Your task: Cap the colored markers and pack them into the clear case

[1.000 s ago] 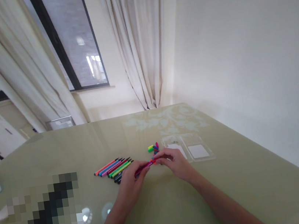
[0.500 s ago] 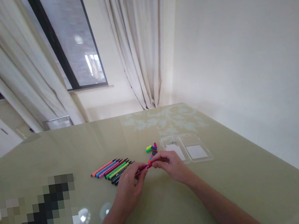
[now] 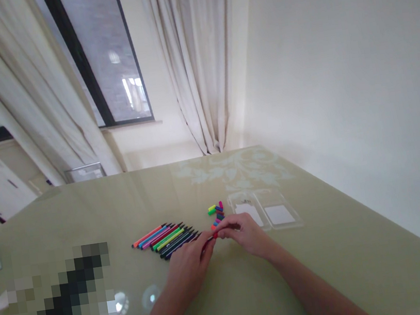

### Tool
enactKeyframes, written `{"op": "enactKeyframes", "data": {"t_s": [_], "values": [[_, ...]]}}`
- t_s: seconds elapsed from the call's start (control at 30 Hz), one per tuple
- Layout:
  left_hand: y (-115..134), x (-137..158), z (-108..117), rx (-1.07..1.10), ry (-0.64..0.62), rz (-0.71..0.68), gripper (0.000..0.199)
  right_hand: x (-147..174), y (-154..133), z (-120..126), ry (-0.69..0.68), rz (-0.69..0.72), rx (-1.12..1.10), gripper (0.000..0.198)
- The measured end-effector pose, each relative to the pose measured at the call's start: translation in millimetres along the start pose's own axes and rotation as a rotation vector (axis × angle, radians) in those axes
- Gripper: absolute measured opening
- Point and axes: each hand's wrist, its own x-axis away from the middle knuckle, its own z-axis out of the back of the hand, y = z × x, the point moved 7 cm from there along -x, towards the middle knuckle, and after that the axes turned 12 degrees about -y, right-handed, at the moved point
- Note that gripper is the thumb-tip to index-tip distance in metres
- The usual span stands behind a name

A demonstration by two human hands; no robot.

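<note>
Pen [image 3: 215, 235], mostly hidden, sits between the hands just right of the pen row [image 3: 170, 240], left hand [image 3: 188, 261] pinching its body and right hand [image 3: 246, 231] its red end, where keeping both grips aligned should best avoid skewing it.

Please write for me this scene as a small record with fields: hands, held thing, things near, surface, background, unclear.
Left hand: closed around a red pen, knuckles up
Right hand: pinching the pen's red end
Near left hand: slanted row of coloured pens with dark tips
Near right hand: loose pile of small coloured caps; beyond, an open clear case with white inserts
Surface: greenish table
Background: window, pale curtains
Unclear: pixelated area at lower left; most of the held pen, hidden by fingers
</note>
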Motion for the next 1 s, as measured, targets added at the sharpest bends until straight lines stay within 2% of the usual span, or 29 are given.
{"op": "enactKeyframes", "data": {"t_s": [0.17,0.27,0.37,0.5,0.57,0.7,0.8,1.0], "values": [[-14.8,-1.7,-6.2,0.009,-0.006,0.113,0.039,-0.8,8.2,19.8,0.084,-0.015,-0.084,0.02],[-15.7,-2.9,-13.4,0.012,-0.025,0.043,0.028,0.0,12.6,33.6,0.179,-0.008,-0.091,0.023],[-13.9,-3.0,-14.6,-0.054,-0.013,-0.013,0.019,0.5,14.5,36.9,0.204,-0.01,-0.089,0.024],[-18.7,-2.8,1.2,-0.113,0.064,-0.037,0.017,1.0,9.4,31.7,0.182,-0.01,-0.072,0.021],[-33.1,-1.4,16.4,-0.145,0.131,0.025,0.021,1.0,6.0,28.9,0.17,-0.005,-0.072,0.02],[-77.8,10.9,48.2,-0.35,0.284,0.321,0.032,0.7,4.0,26.7,0.169,-0.021,-0.056,0.019],[-97.2,17.2,55.1,-0.414,0.255,0.421,0.032,0.1,3.6,25.5,0.169,-0.018,-0.044,0.018],[-101.7,17.2,52.7,-0.36,0.178,0.448,0.029,0.2,3.1,23.1,0.176,0.001,-0.031,0.016]]}}
